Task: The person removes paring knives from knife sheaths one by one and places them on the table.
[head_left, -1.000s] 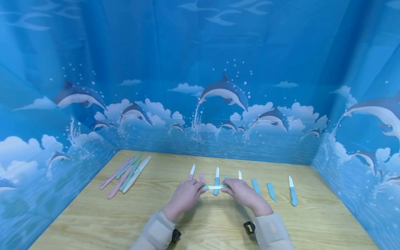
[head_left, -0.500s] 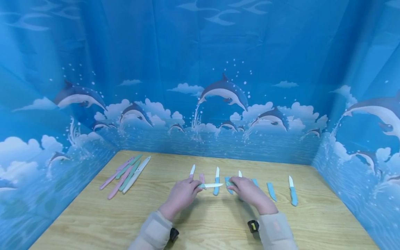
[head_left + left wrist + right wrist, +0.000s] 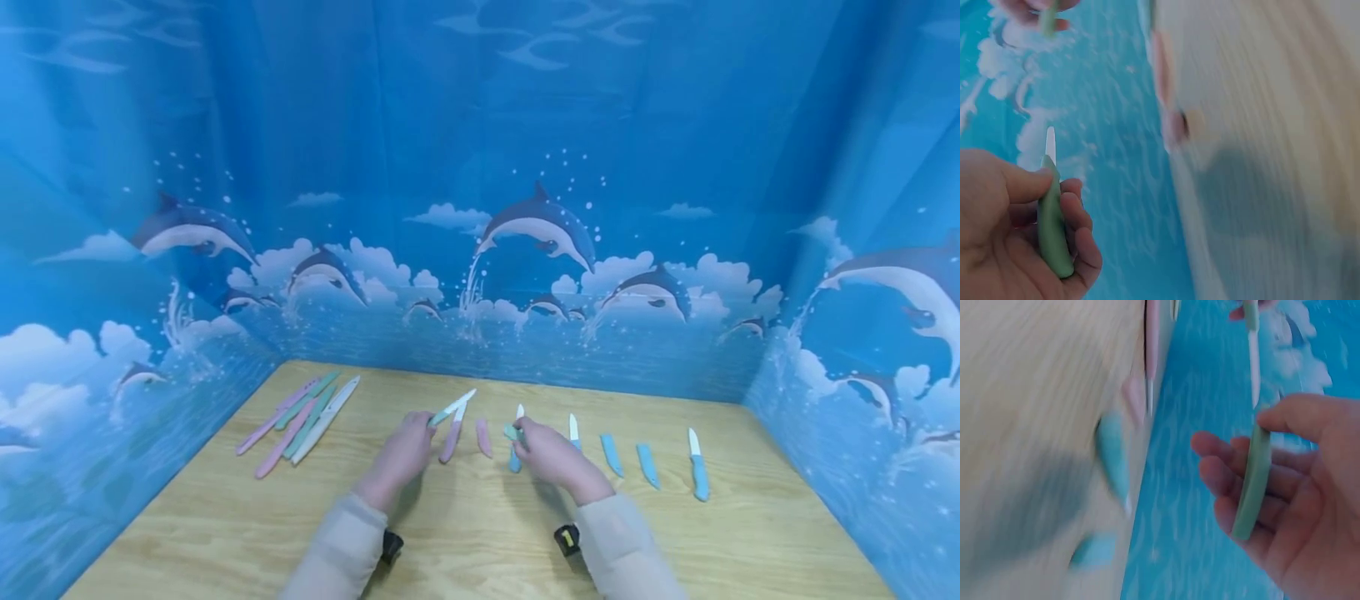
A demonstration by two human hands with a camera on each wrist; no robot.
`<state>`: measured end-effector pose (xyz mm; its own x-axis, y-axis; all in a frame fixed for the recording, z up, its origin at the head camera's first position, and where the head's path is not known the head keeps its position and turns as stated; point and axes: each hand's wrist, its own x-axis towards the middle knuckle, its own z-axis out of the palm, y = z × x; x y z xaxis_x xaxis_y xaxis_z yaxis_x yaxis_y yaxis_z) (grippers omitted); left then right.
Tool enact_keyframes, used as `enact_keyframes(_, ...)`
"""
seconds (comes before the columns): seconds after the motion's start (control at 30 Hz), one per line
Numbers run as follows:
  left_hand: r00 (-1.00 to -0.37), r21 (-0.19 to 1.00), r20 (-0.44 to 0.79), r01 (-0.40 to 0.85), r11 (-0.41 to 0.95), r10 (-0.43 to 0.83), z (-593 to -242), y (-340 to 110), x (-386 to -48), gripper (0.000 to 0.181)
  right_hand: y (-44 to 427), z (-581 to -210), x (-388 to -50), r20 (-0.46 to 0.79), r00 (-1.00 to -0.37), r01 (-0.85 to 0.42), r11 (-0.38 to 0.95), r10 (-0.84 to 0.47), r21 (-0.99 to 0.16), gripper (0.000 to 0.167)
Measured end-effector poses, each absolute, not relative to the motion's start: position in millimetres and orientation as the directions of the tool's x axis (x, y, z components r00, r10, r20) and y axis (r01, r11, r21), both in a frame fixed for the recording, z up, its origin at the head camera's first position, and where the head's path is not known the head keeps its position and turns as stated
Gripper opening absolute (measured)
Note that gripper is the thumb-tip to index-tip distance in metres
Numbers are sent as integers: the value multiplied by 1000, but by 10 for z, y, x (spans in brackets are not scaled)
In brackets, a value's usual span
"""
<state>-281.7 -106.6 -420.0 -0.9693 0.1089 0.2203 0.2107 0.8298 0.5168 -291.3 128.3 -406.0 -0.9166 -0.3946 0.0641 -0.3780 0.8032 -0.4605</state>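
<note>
My left hand (image 3: 406,452) grips a small knife by its green handle (image 3: 1054,231), its white blade (image 3: 459,402) pointing up and to the right above a pink-handled knife (image 3: 451,440). In my right hand (image 3: 551,454) is a green sheath (image 3: 1254,481), pinched between thumb and fingers over a blue-handled knife (image 3: 515,461). Between the hands lies a pink sheath (image 3: 483,438). The green knife and green sheath are apart, both held above the table.
Several long knives, pink, green and white (image 3: 326,420), lie overlapping at the table's left. To the right are two blue sheaths (image 3: 611,454) (image 3: 648,466), a knife (image 3: 573,427) partly behind my right hand, and a blue-handled knife (image 3: 700,477). A dolphin-print curtain (image 3: 420,125) surrounds the table.
The green knife has come out of its sheath. Both hands have moved left, and the knife's blade has swung from level to pointing up and right.
</note>
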Motion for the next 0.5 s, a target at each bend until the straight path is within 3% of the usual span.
enact_keyframes(0.3, -991, 511, 133, 59, 858, -12, -4164, -1485, -3122, 21, 412, -3888, -3376, -12, -967, -180, 712, -255, -678, 20)
enact_keyframes(0.5, -998, 458, 54, 0, 889, -29, -4249, -1635, -3226, 24, -18, -4068, -3551, -6, -982, -130, 703, -187, -699, 36)
